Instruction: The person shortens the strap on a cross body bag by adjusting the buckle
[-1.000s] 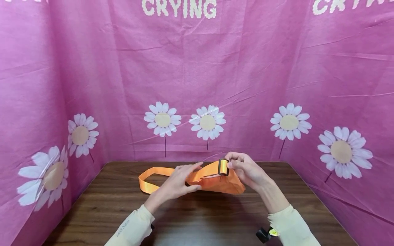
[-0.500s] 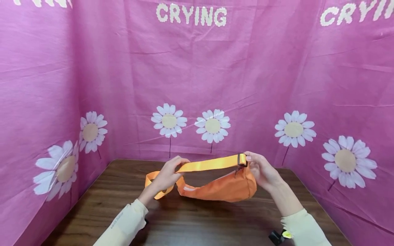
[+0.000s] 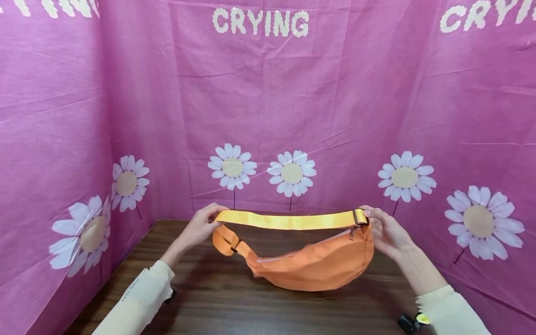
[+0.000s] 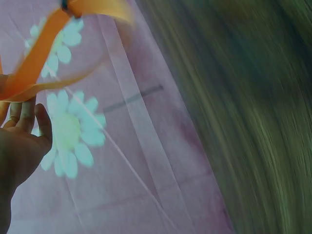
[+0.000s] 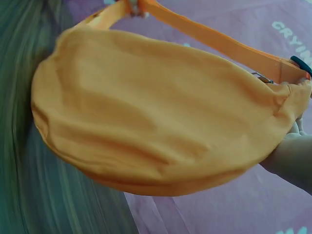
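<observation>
An orange waist bag (image 3: 318, 267) hangs above the table, its rounded belly facing down and a zip running along its upper edge. Its yellow-orange strap (image 3: 289, 221) is stretched level between the hands. The left hand (image 3: 202, 228) grips the strap at its left bend, where a loop with a dark slider (image 3: 237, 245) dangles below. At the other end the right hand (image 3: 389, 231) pinches the strap by a black buckle (image 3: 360, 217) at the bag's corner. The right wrist view is mostly filled by the bag (image 5: 151, 112), which hides part of that hand.
A dark wood-grain table (image 3: 234, 307) lies beneath the bag. Pink cloth (image 3: 268, 102) printed with daisies and white lettering stands behind the table and along both sides. Small black devices sit at both wrists, the one at the right wrist (image 3: 408, 322) showing a yellow patch.
The hands have moved apart, left hand leftward and right hand rightward. The strap has been drawn taut, its left loop lifted off the table, and the bag now hangs in full view.
</observation>
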Demonstrator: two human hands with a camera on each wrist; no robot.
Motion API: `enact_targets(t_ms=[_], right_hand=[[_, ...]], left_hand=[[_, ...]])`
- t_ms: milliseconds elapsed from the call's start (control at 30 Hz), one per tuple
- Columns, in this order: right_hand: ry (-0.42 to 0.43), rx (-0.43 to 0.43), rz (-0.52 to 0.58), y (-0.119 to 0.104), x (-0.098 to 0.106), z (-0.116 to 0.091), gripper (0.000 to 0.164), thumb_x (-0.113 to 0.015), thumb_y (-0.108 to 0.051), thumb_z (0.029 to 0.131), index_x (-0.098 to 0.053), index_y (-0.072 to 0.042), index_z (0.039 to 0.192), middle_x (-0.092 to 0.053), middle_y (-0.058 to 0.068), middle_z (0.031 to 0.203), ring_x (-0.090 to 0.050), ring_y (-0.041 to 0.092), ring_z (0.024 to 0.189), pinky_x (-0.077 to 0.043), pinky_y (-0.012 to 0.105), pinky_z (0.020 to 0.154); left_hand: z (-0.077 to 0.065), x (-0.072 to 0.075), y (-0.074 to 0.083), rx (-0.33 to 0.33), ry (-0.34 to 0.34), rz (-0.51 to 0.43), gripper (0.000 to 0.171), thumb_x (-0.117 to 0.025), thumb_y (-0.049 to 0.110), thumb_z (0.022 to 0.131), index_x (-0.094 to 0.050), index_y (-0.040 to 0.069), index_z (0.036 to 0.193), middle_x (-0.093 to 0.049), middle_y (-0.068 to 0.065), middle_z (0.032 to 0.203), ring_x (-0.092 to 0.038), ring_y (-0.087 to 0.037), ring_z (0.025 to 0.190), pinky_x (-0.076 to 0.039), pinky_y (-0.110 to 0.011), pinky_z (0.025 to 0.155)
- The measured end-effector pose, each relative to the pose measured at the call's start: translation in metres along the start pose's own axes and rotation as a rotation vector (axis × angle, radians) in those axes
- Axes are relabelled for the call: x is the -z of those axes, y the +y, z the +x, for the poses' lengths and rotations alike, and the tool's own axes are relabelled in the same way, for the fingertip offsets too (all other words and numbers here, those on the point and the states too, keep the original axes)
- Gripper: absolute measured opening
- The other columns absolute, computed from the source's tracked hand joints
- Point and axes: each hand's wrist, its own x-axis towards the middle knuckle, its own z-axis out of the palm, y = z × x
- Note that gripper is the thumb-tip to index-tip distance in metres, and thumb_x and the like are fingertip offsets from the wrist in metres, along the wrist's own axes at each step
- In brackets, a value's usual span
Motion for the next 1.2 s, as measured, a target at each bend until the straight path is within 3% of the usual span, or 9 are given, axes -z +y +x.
enact_targets(t_ms=[133, 267, 400, 500, 600, 733, 900, 1067, 1200], right_hand=[[0.102, 0.014, -0.218, -0.008, 0.006, -0.009, 0.042, -0.022, -0.002, 0.108, -0.063, -0.008, 0.114, -0.069, 0.006, 0.102, -0.067, 0.019, 0.094, -0.054, 0.034, 0.086], [0.236, -0.023, -0.700, -0.008, 0.006, -0.012, 0.015, -0.051, -0.005, 0.106, -0.063, -0.003, 0.115, -0.068, 0.009, 0.095, -0.070, 0.020, 0.088, -0.057, 0.035, 0.079], [0.282, -0.032, -1.240, -0.006, 0.010, -0.007, 0.021, -0.075, -0.023, 0.096, -0.066, -0.008, 0.106, -0.066, 0.009, 0.082, -0.066, 0.021, 0.074, -0.056, 0.035, 0.065], [0.304, 0.084, -1.615, -0.004, 0.025, 0.001, 0.022, -0.082, -0.031, 0.089, -0.067, -0.018, 0.096, -0.061, 0.000, 0.078, -0.056, 0.019, 0.075, -0.042, 0.038, 0.078], [0.324, 0.217, -1.853, 0.005, 0.049, 0.007, 0.022, -0.084, -0.025, 0.084, -0.067, -0.016, 0.096, -0.063, -0.002, 0.086, -0.056, 0.024, 0.084, -0.028, 0.052, 0.089], [0.316, 0.207, -1.940, 0.036, 0.076, 0.006, 0.027, -0.081, -0.015, 0.078, -0.071, -0.008, 0.101, -0.070, 0.006, 0.101, -0.062, 0.031, 0.096, -0.020, 0.064, 0.097], [0.254, 0.119, -2.000, 0.080, 0.092, -0.003, 0.026, -0.080, -0.015, 0.074, -0.070, -0.010, 0.098, -0.070, 0.002, 0.099, -0.064, 0.028, 0.098, -0.020, 0.069, 0.100], [0.203, 0.098, -2.067, 0.105, 0.090, -0.023, 0.028, -0.079, -0.007, 0.069, -0.064, -0.013, 0.093, -0.066, 0.000, 0.096, -0.063, 0.026, 0.097, -0.019, 0.073, 0.100], [0.160, 0.092, -2.115, 0.111, 0.078, -0.033, 0.032, -0.076, 0.001, 0.067, -0.059, -0.015, 0.089, -0.060, -0.003, 0.091, -0.060, 0.027, 0.098, -0.016, 0.076, 0.098]], left_hand=[[-0.004, 0.020, -0.009, 0.003, 0.017, -0.008, 0.029, -0.071, -0.004, 0.090, -0.072, 0.009, 0.116, -0.068, -0.004, 0.099, -0.062, -0.020, 0.083, -0.051, -0.031, 0.070], [-0.002, 0.036, -0.013, -0.042, -0.003, 0.038, 0.030, -0.078, -0.002, 0.087, -0.073, 0.011, 0.113, -0.069, 0.000, 0.098, -0.062, -0.019, 0.086, -0.049, -0.032, 0.074], [0.010, 0.039, -0.018, -0.271, 0.059, 0.299, 0.037, -0.085, -0.007, 0.075, -0.073, 0.010, 0.106, -0.068, 0.002, 0.097, -0.061, -0.020, 0.088, -0.037, -0.040, 0.082], [0.023, 0.035, -0.021, -0.463, 0.162, 0.574, 0.039, -0.085, -0.007, 0.069, -0.071, 0.009, 0.102, -0.064, -0.002, 0.094, -0.059, -0.025, 0.086, -0.032, -0.048, 0.078], [0.030, 0.025, -0.027, -0.560, 0.175, 0.731, 0.039, -0.085, -0.002, 0.068, -0.069, 0.009, 0.101, -0.061, -0.004, 0.094, -0.057, -0.027, 0.085, -0.036, -0.051, 0.080], [0.016, 0.002, -0.047, -0.569, 0.034, 0.762, 0.042, -0.090, 0.006, 0.066, -0.068, 0.010, 0.101, -0.060, -0.004, 0.094, -0.057, -0.025, 0.087, -0.038, -0.048, 0.082], [-0.018, -0.019, -0.064, -0.414, -0.205, 0.686, 0.046, -0.097, 0.028, 0.063, -0.069, 0.016, 0.098, -0.060, 0.004, 0.094, -0.056, -0.020, 0.089, -0.038, -0.045, 0.082], [-0.035, -0.024, -0.055, -0.303, -0.469, 0.596, 0.052, -0.090, 0.045, 0.064, -0.073, 0.016, 0.104, -0.064, 0.010, 0.099, -0.055, -0.017, 0.099, -0.036, -0.044, 0.086], [-0.038, -0.023, -0.043, -0.258, -0.571, 0.525, 0.049, -0.086, 0.046, 0.071, -0.076, 0.016, 0.109, -0.067, 0.010, 0.107, -0.054, -0.020, 0.109, -0.036, -0.046, 0.088]])
